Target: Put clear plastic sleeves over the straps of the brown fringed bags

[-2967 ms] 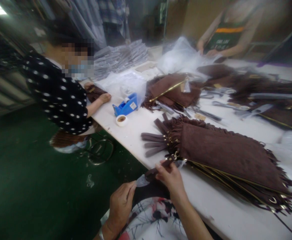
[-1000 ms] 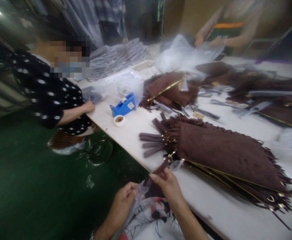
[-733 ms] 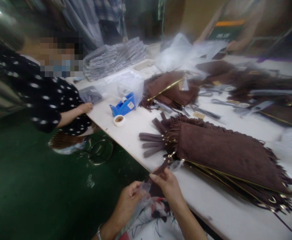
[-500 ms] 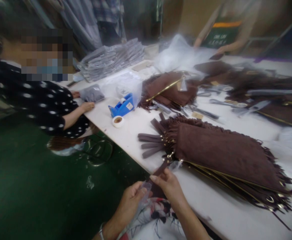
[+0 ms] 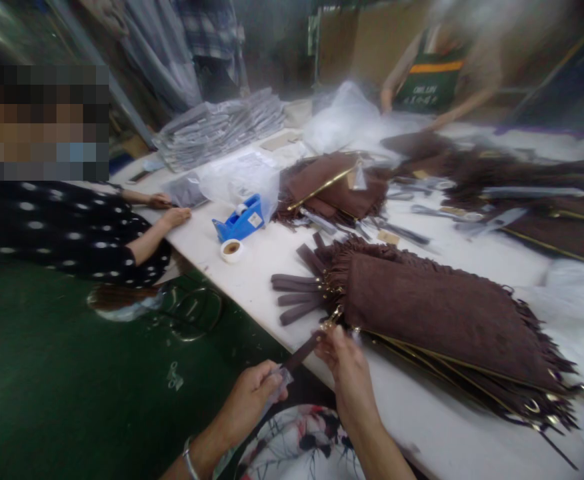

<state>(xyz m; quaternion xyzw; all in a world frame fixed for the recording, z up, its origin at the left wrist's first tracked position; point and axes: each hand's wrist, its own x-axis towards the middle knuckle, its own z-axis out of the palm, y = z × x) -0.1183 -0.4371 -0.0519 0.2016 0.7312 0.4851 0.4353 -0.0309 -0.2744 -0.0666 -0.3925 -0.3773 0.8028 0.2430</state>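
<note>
My left hand (image 5: 255,399) is closed round the lower end of a brown wrist strap (image 5: 302,353), with a bit of clear plastic (image 5: 279,383) pinched there too. The strap stretches up over the table's edge. At its upper end, close to a gold clasp (image 5: 333,316), my right hand (image 5: 349,370) grips it between thumb and fingers. Beside that hand lies a stack of brown fringed suede bags (image 5: 432,310) with gold zips. Several folded straps (image 5: 297,300) fan out from the stack's left side.
A blue tape dispenser (image 5: 242,220) and a tape roll (image 5: 231,251) stand near the white table's (image 5: 257,287) left edge. More brown bags (image 5: 335,187) lie behind. A co-worker in polka dots (image 5: 72,227) sits left; another person in a green apron (image 5: 429,83) stands across.
My right hand has slid up the strap towards the gold clasp. My left hand has moved slightly left and the strap is straighter between them. The view has shifted a little.
</note>
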